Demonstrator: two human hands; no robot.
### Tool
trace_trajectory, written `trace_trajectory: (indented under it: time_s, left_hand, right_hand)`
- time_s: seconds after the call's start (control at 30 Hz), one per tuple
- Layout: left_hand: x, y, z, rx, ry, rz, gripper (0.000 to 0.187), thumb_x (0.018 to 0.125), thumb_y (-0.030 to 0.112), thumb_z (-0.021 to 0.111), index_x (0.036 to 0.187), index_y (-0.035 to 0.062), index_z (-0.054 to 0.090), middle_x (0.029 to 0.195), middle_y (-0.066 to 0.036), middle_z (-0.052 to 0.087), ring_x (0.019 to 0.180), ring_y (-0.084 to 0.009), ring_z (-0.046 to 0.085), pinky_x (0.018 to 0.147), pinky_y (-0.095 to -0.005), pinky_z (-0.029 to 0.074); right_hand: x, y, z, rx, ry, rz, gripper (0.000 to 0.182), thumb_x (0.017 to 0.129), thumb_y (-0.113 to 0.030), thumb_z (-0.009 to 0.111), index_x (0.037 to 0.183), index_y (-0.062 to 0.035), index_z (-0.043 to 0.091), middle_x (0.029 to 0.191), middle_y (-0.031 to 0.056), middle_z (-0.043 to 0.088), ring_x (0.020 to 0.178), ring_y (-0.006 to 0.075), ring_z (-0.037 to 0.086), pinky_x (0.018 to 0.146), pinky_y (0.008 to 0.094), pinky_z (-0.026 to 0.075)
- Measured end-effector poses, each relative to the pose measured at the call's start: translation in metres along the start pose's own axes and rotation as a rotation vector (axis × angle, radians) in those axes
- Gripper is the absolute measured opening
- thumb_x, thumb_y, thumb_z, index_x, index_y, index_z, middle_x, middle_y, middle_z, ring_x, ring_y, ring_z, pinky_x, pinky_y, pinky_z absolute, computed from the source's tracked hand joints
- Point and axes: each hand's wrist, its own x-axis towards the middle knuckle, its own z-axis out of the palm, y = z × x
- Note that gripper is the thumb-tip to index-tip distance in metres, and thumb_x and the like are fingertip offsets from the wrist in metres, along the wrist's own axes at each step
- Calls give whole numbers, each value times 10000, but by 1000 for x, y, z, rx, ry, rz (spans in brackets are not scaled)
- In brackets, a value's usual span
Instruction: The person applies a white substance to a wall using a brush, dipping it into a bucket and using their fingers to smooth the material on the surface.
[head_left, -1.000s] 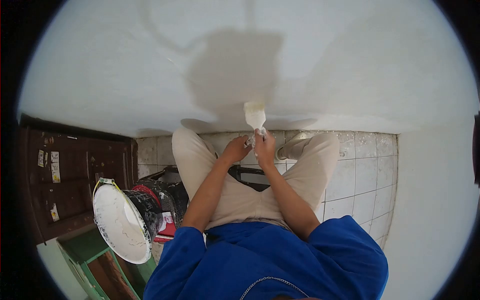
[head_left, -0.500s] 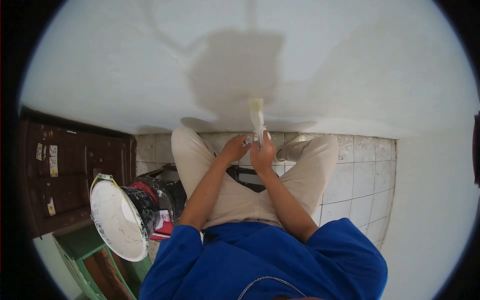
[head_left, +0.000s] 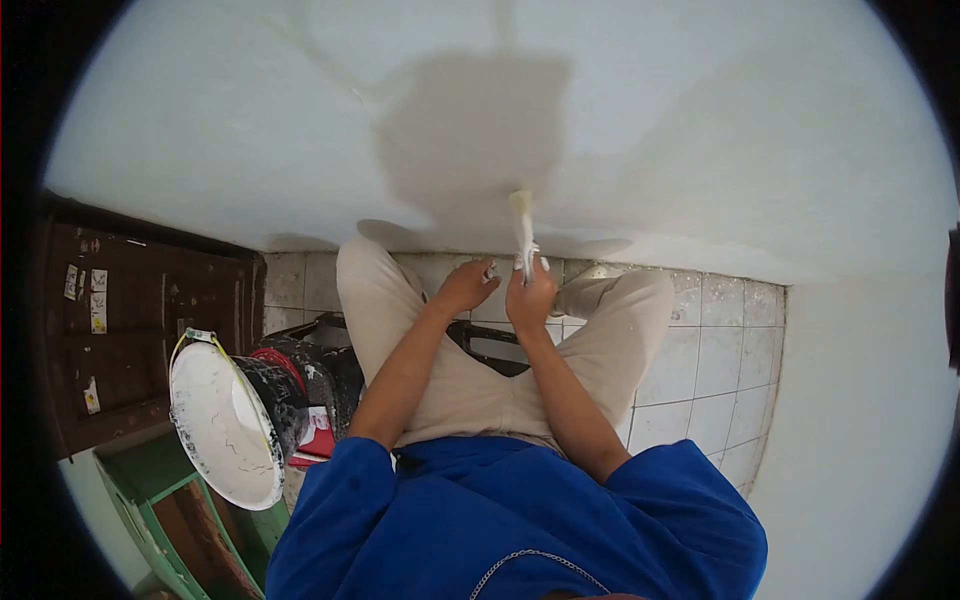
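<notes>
Brush [head_left: 524,232] up at the wall [head_left: 270,140], in your right hand [head_left: 532,298].

Your right fingers close round its handle; bristles point at the wall, by the lower edge of a shadow [head_left: 475,140]. Left hand [head_left: 464,288] near, apart from the brush: fingers curled, white on them, can't tell if gripping anything. White-smeared bucket [head_left: 212,425] beyond your left leg [head_left: 375,310].

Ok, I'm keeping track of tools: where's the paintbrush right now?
In the head view, the paintbrush is just above centre, in the right hand and right of the left hand, bristles toward the pale wall.
</notes>
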Motion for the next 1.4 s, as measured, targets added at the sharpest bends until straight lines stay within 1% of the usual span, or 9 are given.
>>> trace_trajectory:
  time_s: [0.17, 0.37, 0.47, 0.67, 0.87, 1.07, 1.27, 1.37, 1.4]
  left_hand:
    - [2, -3, 1, 67, 2, 14, 378, 847, 306, 583, 1062, -4, 561, 953, -203, 635, 920, -378, 594, 801, -453, 466]
    - [3, 4, -5, 65, -22, -11, 373, 846, 309, 584, 1055, 1, 561, 960, -209, 626, 939, -376, 583, 811, -450, 462]
    - [0, 2, 2, 47, 30, 17, 364, 844, 303, 586, 1046, 1, 560, 954, -211, 624, 932, -379, 581, 806, -450, 461]
    - [-1, -2, -6, 5, 4, 3, 360, 840, 297, 595, 1039, -1, 563, 937, -217, 625, 907, -384, 585, 790, -454, 461]
    - [4, -4, 6, 11, 9, 18, 339, 843, 304, 596, 1001, 6, 561, 925, -211, 621, 903, -373, 584, 790, -448, 463]
    - [0, -2, -4, 48, 19, 10, 336, 840, 300, 600, 985, 0, 559, 932, -217, 623, 896, -380, 591, 783, -451, 466]
    - [-1, -1, 3, 33, -1, 5, 340, 839, 299, 601, 993, -1, 558, 933, -213, 626, 901, -386, 591, 780, -455, 466]
    - [-3, -10, 1, 45, -6, 7, 362, 837, 301, 603, 1029, -2, 559, 937, -214, 629, 903, -390, 593, 786, -457, 467]
    - [-3, -8, 1, 40, -14, -3, 373, 837, 302, 603, 1047, -3, 559, 940, -215, 630, 906, -391, 593, 790, -458, 467]
  right_hand:
    - [0, 26, 16, -57, 95, -75, 123, 861, -77, 588, 905, 35, 612, 586, 175, 514, 501, 304, 509, 482, 387, 376]
    - [8, -33, -11, 50, 155, -218, 154, 856, -80, 603, 944, 45, 627, 591, 170, 527, 475, 291, 496, 472, 373, 384]
    - [0, 18, 18, -191, 73, -174, 167, 852, -77, 601, 958, 48, 629, 606, 180, 536, 496, 295, 518, 495, 385, 398]
    - [6, -38, -14, 119, 22, 30, 186, 833, -68, 576, 968, 50, 628, 659, 220, 569, 611, 374, 577, 568, 420, 430]
    - [-6, 29, 13, -154, -106, -1, 237, 804, -68, 584, 1007, 50, 619, 688, 230, 583, 582, 386, 580, 532, 433, 432]
    - [18, -54, -29, 121, 8, 51, 230, 796, -53, 576, 994, 57, 622, 715, 261, 581, 633, 405, 590, 563, 447, 437]
    - [-10, 42, 19, -146, -18, 1, 184, 835, -91, 597, 940, 58, 622, 658, 213, 566, 534, 346, 570, 510, 401, 423]
    - [11, -22, -15, 80, 1, 24, 157, 834, -74, 588, 950, 20, 635, 598, 169, 557, 512, 316, 545, 490, 359, 406]
    - [16, -32, -23, 76, 10, -14, 153, 821, -65, 582, 939, 17, 632, 620, 181, 573, 554, 382, 551, 502, 376, 413]
